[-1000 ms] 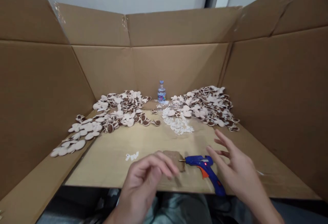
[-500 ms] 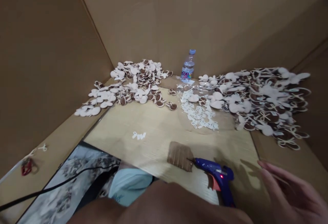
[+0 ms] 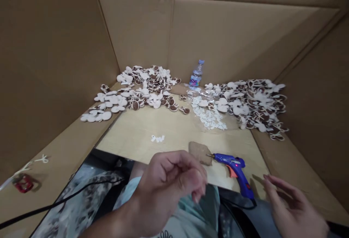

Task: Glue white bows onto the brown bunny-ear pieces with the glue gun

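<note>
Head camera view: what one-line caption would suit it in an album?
Left hand and right hand hover by a blue glue gun on a board, heaps of white-and-brown pieces beyond.

Water bottle [image 3: 196, 74] stands between left heap [image 3: 137, 89] and right heap [image 3: 255, 101] (cream-and-brown pieces).

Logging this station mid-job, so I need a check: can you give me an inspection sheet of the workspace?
Surface: pale wooden board laid between cardboard flaps.
Work items: blue hot glue gun lying on its side, red light on, nozzle on a brown cardboard scrap.
Clutter: heaps of cream and brown fabric pieces left and right, small white bows, clear plastic water bottle, red object at far left.
Hands: left hand curled, grip unclear; right hand open, beside the gun.
Cables: black cable below the board.
Surroundings: brown cardboard walls.
</note>
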`<state>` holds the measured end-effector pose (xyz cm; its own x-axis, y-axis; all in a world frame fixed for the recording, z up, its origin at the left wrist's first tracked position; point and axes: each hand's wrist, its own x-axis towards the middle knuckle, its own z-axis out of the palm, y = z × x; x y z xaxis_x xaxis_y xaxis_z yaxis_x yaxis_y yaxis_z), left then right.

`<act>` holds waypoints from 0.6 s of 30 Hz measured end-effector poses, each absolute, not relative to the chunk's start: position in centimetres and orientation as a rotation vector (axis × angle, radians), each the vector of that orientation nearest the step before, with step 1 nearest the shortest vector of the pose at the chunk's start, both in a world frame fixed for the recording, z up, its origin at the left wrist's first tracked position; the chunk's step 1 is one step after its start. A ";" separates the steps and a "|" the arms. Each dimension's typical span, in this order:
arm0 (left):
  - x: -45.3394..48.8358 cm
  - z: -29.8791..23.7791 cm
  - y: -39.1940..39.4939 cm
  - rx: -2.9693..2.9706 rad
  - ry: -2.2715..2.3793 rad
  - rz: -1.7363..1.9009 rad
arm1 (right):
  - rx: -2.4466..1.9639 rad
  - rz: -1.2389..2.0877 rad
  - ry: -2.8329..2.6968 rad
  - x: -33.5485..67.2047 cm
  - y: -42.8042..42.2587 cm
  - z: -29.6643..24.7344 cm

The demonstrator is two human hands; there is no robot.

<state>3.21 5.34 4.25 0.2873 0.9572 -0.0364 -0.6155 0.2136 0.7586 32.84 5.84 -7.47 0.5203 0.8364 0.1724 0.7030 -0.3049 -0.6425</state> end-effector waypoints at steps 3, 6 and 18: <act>1.5 3.0 5.8 0.703 0.558 1.158 | -2.237 0.308 -1.217 32.6 5.4 -8.5; -0.1 1.3 7.1 0.725 0.591 1.117 | -2.230 0.319 -1.363 32.5 5.6 -9.8; -6.8 -5.1 26.4 1.838 2.144 0.811 | -2.106 0.385 -1.491 31.5 7.9 -11.1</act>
<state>-6.84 26.43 -5.06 -0.2045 0.9594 0.1943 0.8480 0.0745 0.5247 31.48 7.90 -11.15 0.3512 0.9338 0.0686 0.7840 -0.2532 -0.5668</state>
